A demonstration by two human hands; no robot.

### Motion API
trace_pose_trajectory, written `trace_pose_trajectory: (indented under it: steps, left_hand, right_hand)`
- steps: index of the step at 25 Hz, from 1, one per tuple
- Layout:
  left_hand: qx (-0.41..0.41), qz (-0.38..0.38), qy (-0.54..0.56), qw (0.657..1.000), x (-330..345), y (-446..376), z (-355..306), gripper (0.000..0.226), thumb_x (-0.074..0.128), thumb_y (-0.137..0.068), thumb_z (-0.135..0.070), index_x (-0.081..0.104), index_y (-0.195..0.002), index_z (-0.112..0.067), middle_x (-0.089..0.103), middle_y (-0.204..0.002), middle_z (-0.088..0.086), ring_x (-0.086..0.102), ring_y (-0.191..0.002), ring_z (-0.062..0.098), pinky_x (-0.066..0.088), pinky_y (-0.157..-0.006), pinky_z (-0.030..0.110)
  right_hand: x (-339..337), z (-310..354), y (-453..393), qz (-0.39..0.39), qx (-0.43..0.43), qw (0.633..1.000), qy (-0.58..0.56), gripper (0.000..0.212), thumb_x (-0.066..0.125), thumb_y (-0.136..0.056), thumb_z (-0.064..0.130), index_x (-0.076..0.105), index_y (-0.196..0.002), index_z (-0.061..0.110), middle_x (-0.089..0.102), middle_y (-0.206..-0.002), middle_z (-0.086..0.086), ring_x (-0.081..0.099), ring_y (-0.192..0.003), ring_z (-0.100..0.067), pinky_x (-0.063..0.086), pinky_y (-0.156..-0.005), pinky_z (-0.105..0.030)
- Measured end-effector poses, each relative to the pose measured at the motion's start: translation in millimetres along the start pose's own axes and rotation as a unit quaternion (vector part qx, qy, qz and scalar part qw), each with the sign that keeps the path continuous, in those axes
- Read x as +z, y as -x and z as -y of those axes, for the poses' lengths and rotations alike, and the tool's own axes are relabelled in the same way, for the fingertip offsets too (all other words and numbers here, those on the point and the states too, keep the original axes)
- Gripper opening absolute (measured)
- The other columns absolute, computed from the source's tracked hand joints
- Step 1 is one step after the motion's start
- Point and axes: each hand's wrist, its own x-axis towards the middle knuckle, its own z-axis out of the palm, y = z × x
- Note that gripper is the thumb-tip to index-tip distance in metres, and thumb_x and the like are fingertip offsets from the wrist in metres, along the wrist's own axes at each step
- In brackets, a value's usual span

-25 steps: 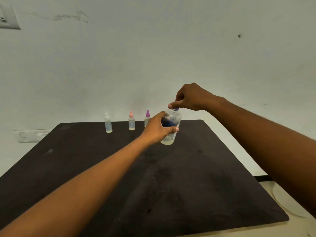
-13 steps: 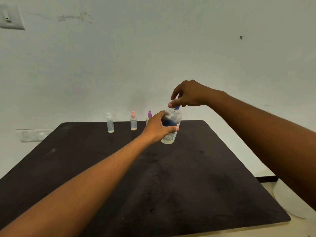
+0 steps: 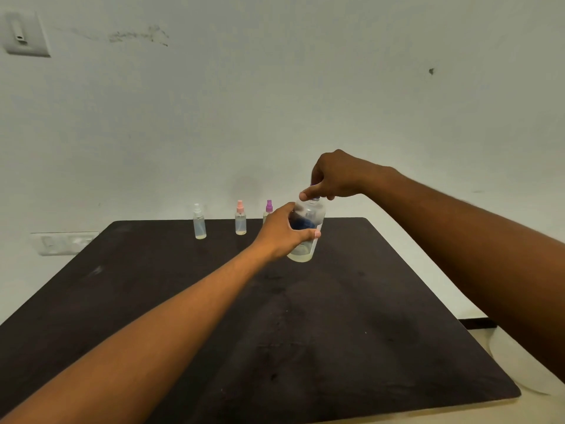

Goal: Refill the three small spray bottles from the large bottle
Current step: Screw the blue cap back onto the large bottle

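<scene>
A large clear bottle [image 3: 309, 218] with a blue label and a little pale liquid stands toward the far side of the dark table [image 3: 336, 332]. My left hand [image 3: 282, 232] grips its body. From above, my right hand [image 3: 333, 177] pinches the blue cap [image 3: 315, 198] on its neck. Three small spray bottles stand in a row at the table's far edge: one with a white top [image 3: 199, 221], one with a pink top [image 3: 240, 218], one with a purple top [image 3: 268, 209], the last partly hidden behind my left hand.
A pale wall rises right behind the table, with a switch plate [image 3: 26, 35] at the upper left and a socket strip [image 3: 61, 242] low on the left. A white round object [image 3: 513, 359] lies off the table's right front corner.
My right hand has turned a little on the cap, its thumb and fingers shifting round it. The large bottle and my left hand stay in place.
</scene>
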Motion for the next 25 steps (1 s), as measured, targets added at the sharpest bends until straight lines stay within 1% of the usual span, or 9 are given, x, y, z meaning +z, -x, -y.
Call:
trace_pose_trajectory:
  steps: [2, 4, 8, 12, 15, 17, 19, 21, 25]
  left_hand:
    - [0.003, -0.007, 0.002, 1.000, -2.7, -1.2, -2.0, 0.070, 0.080, -0.082, -0.043, 0.048, -0.140, -0.020, 0.060, -0.134, 0.001, 0.061, -0.112, 0.016, 0.047, -0.094, 0.027]
    - [0.006, -0.006, -0.003, 1.000, -3.1, 0.3, -1.8, 0.069, 0.080, -0.083, -0.044, 0.048, -0.140, -0.020, 0.060, -0.134, 0.000, 0.059, -0.109, 0.013, 0.045, -0.093, 0.025]
    - [0.000, 0.011, 0.000, 1.000, 3.4, 5.1, 4.3, 0.068, 0.082, -0.081, -0.043, 0.049, -0.136, -0.021, 0.061, -0.132, 0.001, 0.061, -0.111, 0.017, 0.047, -0.091, 0.026]
    - [0.002, 0.011, 0.013, 1.000, 3.6, 4.8, 5.4, 0.067, 0.081, -0.081, -0.043, 0.049, -0.136, -0.022, 0.061, -0.133, 0.000, 0.061, -0.112, 0.016, 0.048, -0.092, 0.026]
    - [0.014, 0.002, 0.028, 1.000, -0.6, 3.1, 0.8, 0.067, 0.081, -0.082, -0.041, 0.049, -0.137, -0.022, 0.060, -0.130, -0.002, 0.060, -0.109, 0.013, 0.048, -0.093, 0.024]
    - [0.016, 0.001, 0.024, 1.000, -2.0, 3.8, -1.0, 0.067, 0.081, -0.082, -0.041, 0.049, -0.137, -0.021, 0.060, -0.129, -0.003, 0.059, -0.107, 0.012, 0.047, -0.090, 0.023]
    - [0.015, 0.004, 0.020, 1.000, -0.3, 5.2, 0.8, 0.066, 0.082, -0.081, -0.042, 0.050, -0.136, -0.022, 0.061, -0.129, -0.002, 0.061, -0.108, 0.014, 0.049, -0.090, 0.024]
    - [0.009, 0.007, 0.018, 1.000, 1.6, 7.0, 4.8, 0.066, 0.083, -0.080, -0.041, 0.051, -0.135, -0.022, 0.062, -0.130, -0.001, 0.062, -0.109, 0.016, 0.051, -0.093, 0.027]
    - [0.006, 0.008, 0.019, 1.000, 0.4, 6.5, 4.9, 0.066, 0.082, -0.080, -0.042, 0.051, -0.135, -0.022, 0.062, -0.131, -0.001, 0.061, -0.110, 0.016, 0.049, -0.094, 0.028]
  right_hand:
    - [-8.1, 1.5, -0.2, 0.016, -0.018, 0.999, -0.026, 0.031, 0.081, -0.086, 0.036, 0.073, -0.108, 0.015, 0.073, -0.095, -0.004, 0.066, -0.069, -0.011, 0.049, -0.062, -0.019]
    - [-10.1, 1.1, -0.1, 0.017, -0.027, 0.999, -0.026, 0.029, 0.083, -0.084, 0.028, 0.075, -0.108, 0.013, 0.075, -0.095, -0.005, 0.068, -0.068, -0.011, 0.051, -0.063, -0.019]
    - [6.2, -1.7, 2.1, 0.018, 0.007, 1.000, -0.009, 0.038, 0.077, -0.086, 0.048, 0.075, -0.079, 0.011, 0.070, -0.065, 0.001, 0.066, -0.060, -0.013, 0.045, -0.058, -0.020]
    - [6.8, 1.4, -0.1, 0.014, 0.022, 1.000, 0.005, 0.052, 0.069, -0.087, 0.059, 0.076, -0.088, 0.008, 0.072, -0.072, -0.003, 0.069, -0.065, -0.015, 0.046, -0.059, -0.021]
    - [-8.6, 5.5, 2.4, 0.019, -0.013, 0.999, -0.038, 0.034, 0.080, -0.086, 0.038, 0.074, -0.108, 0.013, 0.075, -0.089, -0.004, 0.070, -0.068, -0.010, 0.051, -0.061, -0.018]
    - [-11.4, 6.5, 3.1, 0.013, -0.023, 0.999, -0.034, 0.027, 0.083, -0.086, 0.026, 0.076, -0.105, 0.009, 0.075, -0.084, -0.003, 0.069, -0.063, -0.007, 0.050, -0.060, -0.017]
    - [-6.8, 5.9, 2.9, 0.015, -0.009, 1.000, -0.018, 0.026, 0.081, -0.087, 0.031, 0.077, -0.092, 0.007, 0.073, -0.072, 0.001, 0.068, -0.058, -0.006, 0.046, -0.056, -0.016]
    - [2.5, 8.1, 1.6, 0.017, 0.004, 1.000, 0.016, 0.040, 0.075, -0.090, 0.044, 0.077, -0.083, 0.005, 0.070, -0.064, 0.001, 0.065, -0.057, -0.009, 0.042, -0.056, -0.018]
    - [6.4, 8.3, -2.0, 0.004, 0.014, 0.999, 0.035, 0.049, 0.070, -0.089, 0.054, 0.076, -0.086, 0.005, 0.069, -0.064, -0.001, 0.066, -0.058, -0.012, 0.045, -0.061, -0.021]
